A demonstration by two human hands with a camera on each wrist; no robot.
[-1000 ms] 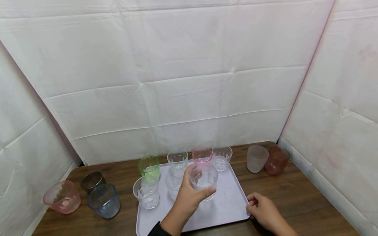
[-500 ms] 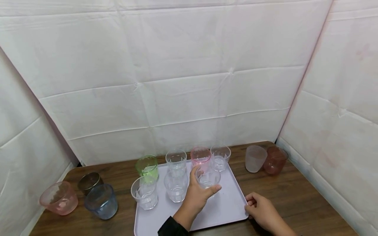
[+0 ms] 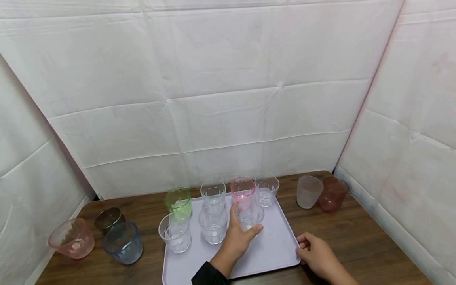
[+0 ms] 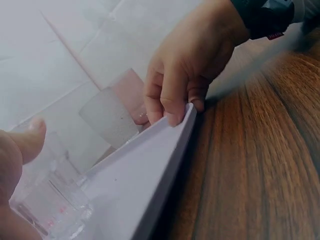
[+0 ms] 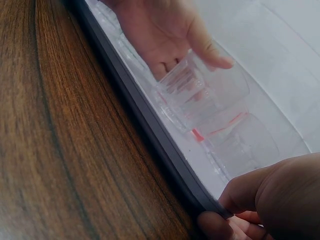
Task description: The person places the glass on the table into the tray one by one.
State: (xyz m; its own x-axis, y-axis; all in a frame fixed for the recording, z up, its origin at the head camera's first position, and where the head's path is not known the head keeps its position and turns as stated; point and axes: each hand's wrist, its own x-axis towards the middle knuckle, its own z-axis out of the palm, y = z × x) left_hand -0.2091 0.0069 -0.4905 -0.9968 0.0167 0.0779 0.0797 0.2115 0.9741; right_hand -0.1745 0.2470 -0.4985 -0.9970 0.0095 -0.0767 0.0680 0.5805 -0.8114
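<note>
My left hand [image 3: 236,239] curls round a clear glass [image 3: 251,215], fingers at its left side and thumb at the near side. The glass is upright, low over or on the pale lilac tray [image 3: 267,253]; contact beneath it is hard to see. At the tray's near right corner, my right hand [image 3: 317,253] pinches the rim, its thumb low on the outer edge in the right wrist view. Other glasses stand on the tray: a green one [image 3: 179,204], a pink one [image 3: 243,190], and several clear ones, such as the glass [image 3: 213,227] just left of my left hand.
Left of the tray, a pink glass [image 3: 73,239], a dark glass [image 3: 109,221] and a blue glass [image 3: 123,243] stand on the wooden table [image 3: 349,229]. A frosted cup [image 3: 309,192] and a reddish-brown glass [image 3: 333,194] lean together at right. White sheeting [image 3: 228,99] encloses the table.
My left hand has brought the clear glass down and slightly to the right, closer to the tray, then settled there. My right hand keeps its hold on the tray corner.
</note>
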